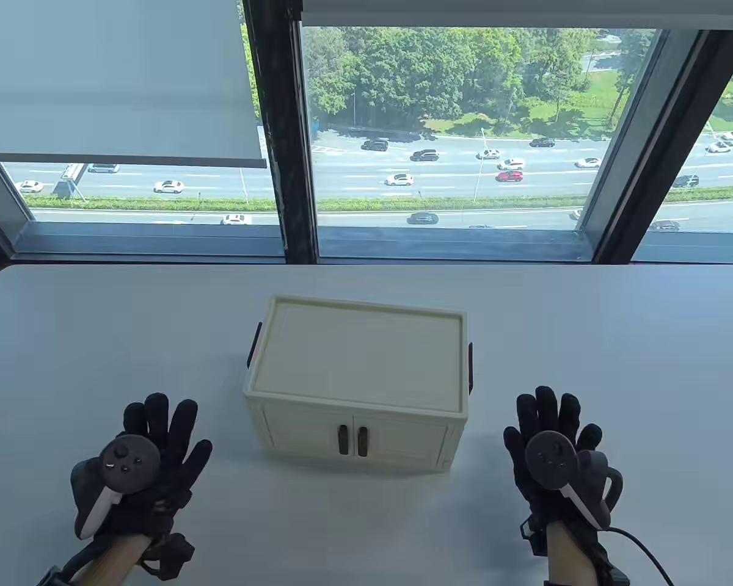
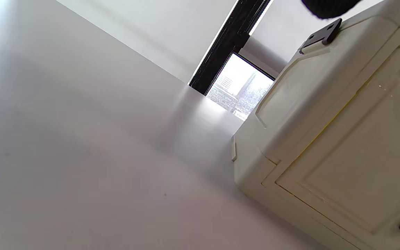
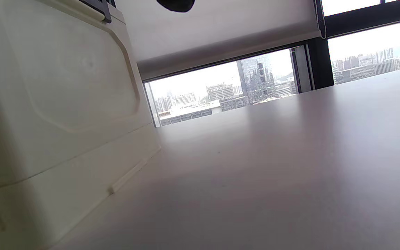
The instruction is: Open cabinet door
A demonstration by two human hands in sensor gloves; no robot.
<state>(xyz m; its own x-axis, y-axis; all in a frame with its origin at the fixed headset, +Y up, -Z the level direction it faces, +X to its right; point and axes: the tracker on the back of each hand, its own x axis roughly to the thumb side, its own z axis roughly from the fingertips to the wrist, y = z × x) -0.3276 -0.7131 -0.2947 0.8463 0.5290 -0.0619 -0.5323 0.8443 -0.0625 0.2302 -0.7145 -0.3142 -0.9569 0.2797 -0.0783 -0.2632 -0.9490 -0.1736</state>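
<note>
While the small cream cabinet (image 1: pixel 357 381) is standing in the middle of the white table (image 1: pixel 617 342), both gloved hands are resting low at the near edge, one on each side of it and well apart from it. The left hand (image 1: pixel 140 473) is lying flat with its fingers (image 1: pixel 159 415) spread apart and holding nothing. The right hand (image 1: pixel 556 458) is lying in the same way on the other side, fingers (image 1: pixel 547 406) apart and also holding nothing. The two cabinet doors (image 1: pixel 357 434) are facing the person and are sitting closed, with two dark handles (image 1: pixel 352 439) side by side at the middle seam. Dark hinges (image 1: pixel 254 345) are showing on the left and right walls of the cabinet. In the left wrist view the cabinet's side and one door panel (image 2: pixel 356 149) are filling the right part of the picture. Behind the table a large window (image 1: pixel 452 134) is showing a road with cars.
</note>
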